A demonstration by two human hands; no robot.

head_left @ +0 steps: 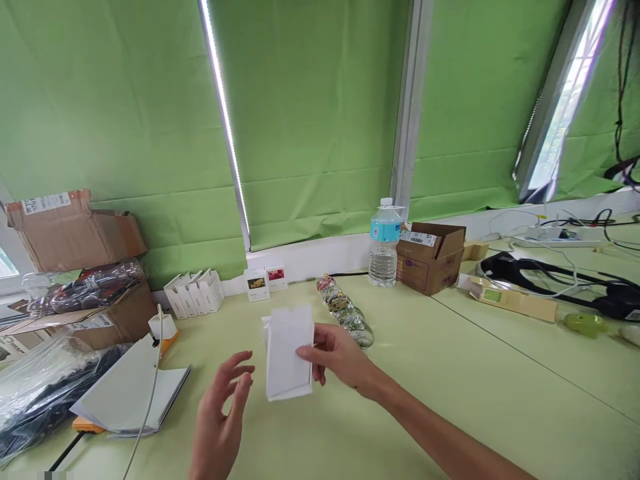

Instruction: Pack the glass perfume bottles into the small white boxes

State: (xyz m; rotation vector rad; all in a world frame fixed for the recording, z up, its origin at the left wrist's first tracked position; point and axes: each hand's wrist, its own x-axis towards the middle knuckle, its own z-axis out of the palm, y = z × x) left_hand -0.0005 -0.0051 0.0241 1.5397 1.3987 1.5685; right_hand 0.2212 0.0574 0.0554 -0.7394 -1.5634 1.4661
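A flat white piece, a folded paper box or card by its look, [290, 357] is held above the table in my right hand [333, 357], thumb on its front and fingers behind. A small flap sticks out at its upper left. Just left of it, my left hand [225, 407] is raised with fingers apart and curved, touching nothing. Behind the white piece, a row of shiny round ornaments or tins [345, 312] lies on the table. Two small picture cards or boxes, one with a yellow picture [257, 285] and one with a red one [277, 277], stand against the wall.
Several white boxes [195, 295] stand at the back left, beside stacked cardboard boxes [83, 240]. Papers [135, 393] and a cable lie on the left. A water bottle [384, 250] and an open carton [431, 259] stand at the back right, near black straps [555, 280].
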